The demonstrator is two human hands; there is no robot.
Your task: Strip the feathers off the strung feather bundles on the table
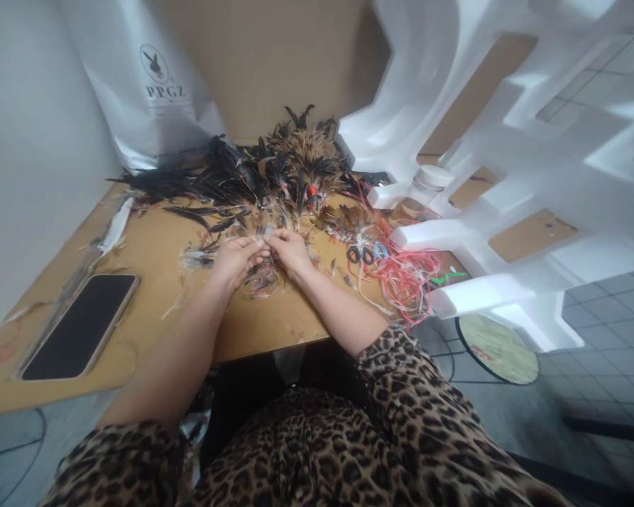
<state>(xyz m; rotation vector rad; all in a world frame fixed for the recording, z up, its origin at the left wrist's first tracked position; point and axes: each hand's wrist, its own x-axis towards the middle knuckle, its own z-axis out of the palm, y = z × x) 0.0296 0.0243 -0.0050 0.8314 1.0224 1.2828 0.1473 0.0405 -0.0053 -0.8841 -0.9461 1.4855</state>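
My left hand [239,259] and my right hand [289,251] meet above the table, thumbs and fingertips pinched close together. Between them they grip the pale base of a brownish feather tuft [254,224], whose tip fans away from me. Its exact edges blur into the feathers behind. Under and around my hands lie loose feather bits and white fluff [261,279]. Just beyond is a large heap of black feathers [227,169] and brown feathers [311,144]. Right of my right hand sits another small brown feather bunch [351,220].
A phone [82,327] lies at the left. Dark-handled scissors [360,255] rest beside tangled pink string [409,278]. White foam packing [475,292] overhangs the right side, near a white-lidded jar [432,177]. A silver bag [153,105] stands behind, left.
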